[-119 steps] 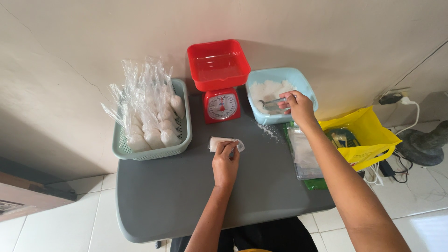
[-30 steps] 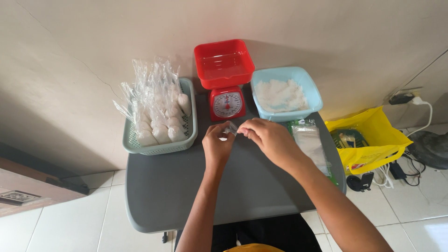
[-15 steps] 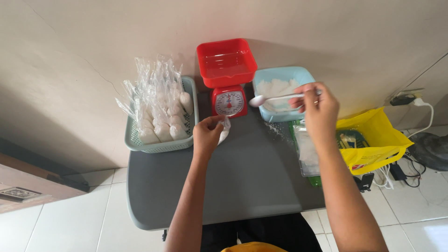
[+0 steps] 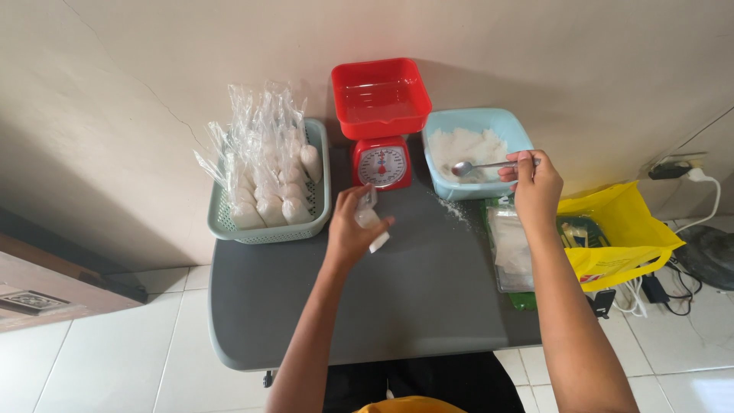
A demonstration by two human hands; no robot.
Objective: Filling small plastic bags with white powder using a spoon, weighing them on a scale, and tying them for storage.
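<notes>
- Head view: the left hand (image 4: 348,233) is closed around a small clear plastic bag of white powder (image 4: 369,220), held just in front of the red kitchen scale with its square red tray (image 4: 381,122).
- The right hand (image 4: 535,183) pinches the handle of a metal spoon (image 4: 478,166), to the right of the scale; its bowl hangs over the light blue plastic tub of white powder (image 4: 478,149) and looks empty or nearly so, though that is hard to tell.
- To the left of the scale stands a green plastic basket (image 4: 267,222) packed with filled clear bags.
- In front of the tub and right of the scale, some powder already lies spilled on the dark grey table (image 4: 367,306); a flat stack of clear bags (image 4: 511,248) lies nearer the table's right edge.
- Risk, as I judge it: the bag's mouth is small and held by one hand only, so a heaped or tilted spoon crossing from the tub could shed powder on the table.
- A loosened grip could let the bag sag and tip out.
</notes>
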